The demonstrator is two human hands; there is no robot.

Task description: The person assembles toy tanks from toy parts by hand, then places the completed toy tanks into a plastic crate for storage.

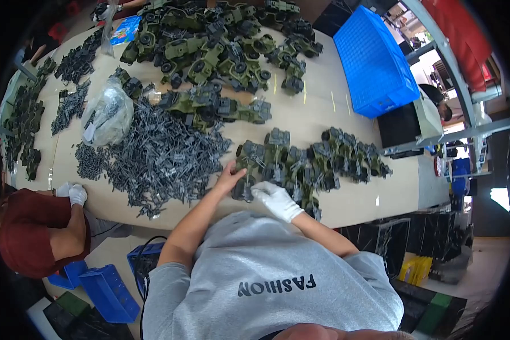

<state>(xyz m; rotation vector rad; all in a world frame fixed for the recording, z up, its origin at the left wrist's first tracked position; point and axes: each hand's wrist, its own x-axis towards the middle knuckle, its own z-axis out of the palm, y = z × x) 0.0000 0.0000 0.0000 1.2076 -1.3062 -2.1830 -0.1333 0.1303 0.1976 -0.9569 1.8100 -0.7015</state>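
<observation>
A green toy military vehicle with grey parts point(253, 152) stands near the table's front edge, in front of me. My bare left hand point(229, 179) closes on its left side, thumb and fingers against the near end. My right hand point(276, 200), in a white glove, is beside that near end with its fingers bent together; what lies between them is too small to make out. More assembled green and grey toy vehicles point(337, 153) stand close together in rows to the right. Left of my hands spreads a big heap of small dark grey plastic parts point(167, 156).
Many green toy vehicles point(209, 54) are piled at the back. A clear plastic bag point(109, 113) of parts lies by the heap. The blue crate point(374, 62) stands at the far right. To my left sits a co-worker in a dark red shirt point(37, 232), wearing white gloves; blue bins point(110, 294) are below.
</observation>
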